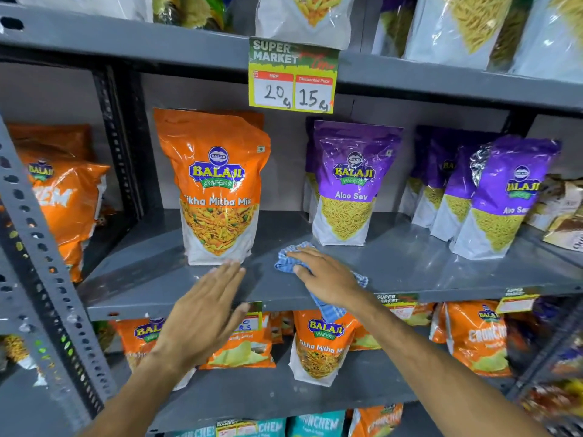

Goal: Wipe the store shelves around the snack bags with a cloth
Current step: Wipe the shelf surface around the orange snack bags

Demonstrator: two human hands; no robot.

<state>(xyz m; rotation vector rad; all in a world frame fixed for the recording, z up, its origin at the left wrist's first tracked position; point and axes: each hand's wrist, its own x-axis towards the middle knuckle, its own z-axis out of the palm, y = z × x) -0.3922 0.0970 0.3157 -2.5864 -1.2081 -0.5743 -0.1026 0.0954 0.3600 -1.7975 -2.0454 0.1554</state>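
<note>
At your far left a grey perforated upright [38,247] of the rack slants across the view, and behind it orange Balaji bags [67,200] sit in the neighbouring bay. A darker slotted post [121,137] divides that bay from the one you face. The grey metal shelf [410,263] at hand height is glossy and throws back soft light, most of all toward its right half.

Your left hand [202,313] hovers flat, palm down, over the front edge of the shelf, fingers straight and close together, holding nothing; its fingertips lie just short of the base of the orange Tikha Mitha Mix bag [217,184], which stands upright. Whether they touch it you cannot tell.

Above, a yellow price tag [292,75] reading 20 and 15 hangs from the upper shelf [126,42], where pale snack pouches stand.

Your right hand [328,277] presses the blue checked cloth [288,260] onto the shelf, between the orange bag and the purple Aloo Sev bag [353,184]. The fingers are spread flat on the fabric, not curled round it. One end of the cloth droops over the shelf lip.

Further right, more purple Aloo Sev bags [504,197] stand in a row, then brown packets [561,209] at the edge. The lower shelf [252,395] carries orange Balaji bags.
</note>
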